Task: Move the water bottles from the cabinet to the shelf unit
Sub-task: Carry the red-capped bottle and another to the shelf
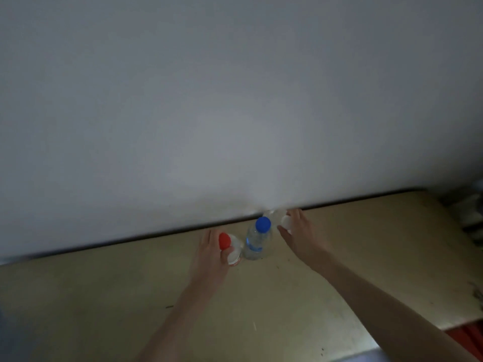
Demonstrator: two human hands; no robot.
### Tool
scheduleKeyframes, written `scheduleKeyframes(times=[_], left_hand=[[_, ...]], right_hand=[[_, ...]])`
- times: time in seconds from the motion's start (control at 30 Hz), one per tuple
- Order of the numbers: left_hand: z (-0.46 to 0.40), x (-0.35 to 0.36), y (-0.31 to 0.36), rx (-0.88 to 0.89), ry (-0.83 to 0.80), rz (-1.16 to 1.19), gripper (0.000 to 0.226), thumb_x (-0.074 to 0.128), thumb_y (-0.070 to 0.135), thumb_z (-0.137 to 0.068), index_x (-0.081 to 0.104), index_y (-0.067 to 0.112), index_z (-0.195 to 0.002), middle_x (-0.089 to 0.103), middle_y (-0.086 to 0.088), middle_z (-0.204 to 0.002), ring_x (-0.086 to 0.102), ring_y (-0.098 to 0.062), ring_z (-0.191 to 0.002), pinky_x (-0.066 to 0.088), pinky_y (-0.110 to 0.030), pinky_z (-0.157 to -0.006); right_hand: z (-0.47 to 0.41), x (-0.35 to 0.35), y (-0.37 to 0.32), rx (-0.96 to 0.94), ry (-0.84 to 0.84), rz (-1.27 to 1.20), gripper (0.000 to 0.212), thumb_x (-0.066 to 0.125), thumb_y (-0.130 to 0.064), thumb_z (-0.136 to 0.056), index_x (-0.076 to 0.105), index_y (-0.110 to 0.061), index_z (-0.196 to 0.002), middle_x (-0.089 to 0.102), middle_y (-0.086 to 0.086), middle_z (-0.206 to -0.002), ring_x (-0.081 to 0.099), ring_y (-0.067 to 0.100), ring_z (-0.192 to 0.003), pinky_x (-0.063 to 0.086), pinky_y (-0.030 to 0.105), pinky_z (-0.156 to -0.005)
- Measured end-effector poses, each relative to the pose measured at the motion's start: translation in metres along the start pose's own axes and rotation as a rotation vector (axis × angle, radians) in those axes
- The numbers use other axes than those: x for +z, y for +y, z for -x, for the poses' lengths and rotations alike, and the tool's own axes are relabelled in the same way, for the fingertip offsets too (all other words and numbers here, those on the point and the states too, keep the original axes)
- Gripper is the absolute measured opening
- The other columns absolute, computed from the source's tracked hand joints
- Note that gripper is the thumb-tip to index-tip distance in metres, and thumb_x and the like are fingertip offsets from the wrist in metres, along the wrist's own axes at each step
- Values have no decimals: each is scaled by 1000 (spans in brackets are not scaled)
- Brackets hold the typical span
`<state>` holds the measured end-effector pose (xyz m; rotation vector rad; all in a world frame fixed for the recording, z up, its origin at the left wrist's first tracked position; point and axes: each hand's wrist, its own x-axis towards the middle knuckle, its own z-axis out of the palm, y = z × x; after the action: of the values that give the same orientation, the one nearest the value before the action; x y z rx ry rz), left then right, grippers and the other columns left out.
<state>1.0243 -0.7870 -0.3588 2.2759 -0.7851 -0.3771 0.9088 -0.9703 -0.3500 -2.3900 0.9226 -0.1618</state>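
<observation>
Both my bare arms reach up from the lower frame across the tan shelf top (130, 296) toward the wall. My right hand (298, 231) curls around a white-capped bottle (283, 221) at center; my left hand (213, 250) wraps a red-capped bottle (230, 248). Between them a blue-capped bottle (257, 240) stands upright, free.

Left hand (213, 250) curled, right hand (298, 231) seemingly curled, arms outstretched

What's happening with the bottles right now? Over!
Left hand closed on red-capped bottle. Right hand closed on white-capped bottle. Blue-capped bottle standing free between them on tan surface. Nothing blocking.
</observation>
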Motion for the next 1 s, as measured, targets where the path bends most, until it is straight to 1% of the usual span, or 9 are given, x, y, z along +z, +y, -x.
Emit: scheduleKeyframes(times=[0.1,0.27,0.37,0.47,0.57,0.73,0.83,0.93,1.0], left_hand=[[22,-8,-9,53,-50,-6,28,58,9,-83,52,8,-110,51,-10,-108,52,-30,-97,39,-32,-79],[40,-26,-18,248,-145,2,29,60,12,-83,54,10,-111,54,-7,-109,51,-27,-100,34,-26,-80],[62,-31,-10,399,-239,52,29,59,13,-84,54,13,-113,54,-4,-112,52,-22,-103,34,-22,-83],[98,-29,-1,478,-338,90,29,57,14,-85,54,12,-114,55,-3,-115,52,-21,-105,37,-25,-87],[139,-24,10,572,-460,101,27,56,14,-86,54,11,-113,55,-1,-109,52,-19,-101,32,-20,-81],[210,-7,38,779,-657,104,28,59,14,-84,55,14,-112,49,8,-100,47,-11,-93,30,-20,-78],[262,4,56,935,-798,109,29,62,9,-81,57,13,-109,53,6,-99,51,-13,-92,33,-19,-77],[317,16,65,1058,-918,88,27,65,2,-77,60,8,-103,57,0,-94,55,-19,-89,32,-15,-74],[357,23,68,1135,-983,62,26,66,2,-76,60,8,-101,57,-2,-92,56,-21,-88,34,-18,-74]], right_hand=[[27,-3,1,60,12,-4,32,59,-16,-86,47,6,-105,56,24,-104,57,39,-94,31,28,-69],[92,-14,-18,224,193,21,31,57,-32,-86,48,-10,-105,61,14,-102,60,35,-90,45,36,-71],[162,-17,-28,379,325,59,34,58,-40,-83,48,-14,-102,63,10,-95,60,34,-84,42,35,-65],[239,-18,-34,544,435,14,34,58,-46,-82,48,-16,-95,64,6,-88,60,29,-81,43,34,-66],[317,-16,-39,665,531,7,34,59,-47,-80,48,-16,-87,62,2,-83,59,28,-79,43,34,-67],[439,1,-47,843,693,8,36,61,-46,-80,43,-15,-83,55,1,-75,52,28,-69,40,34,-62],[517,15,-55,964,797,-28,35,64,-42,-79,44,-15,-84,62,7,-78,55,31,-72,43,36,-65],[599,36,-71,1101,892,-61,35,66,-42,-78,42,-17,-83,59,2,-76,55,27,-72,43,35,-65],[654,50,-84,1204,947,-83,34,65,-43,-77,41,-19,-83,57,-1,-77,56,26,-76,41,33,-64]])
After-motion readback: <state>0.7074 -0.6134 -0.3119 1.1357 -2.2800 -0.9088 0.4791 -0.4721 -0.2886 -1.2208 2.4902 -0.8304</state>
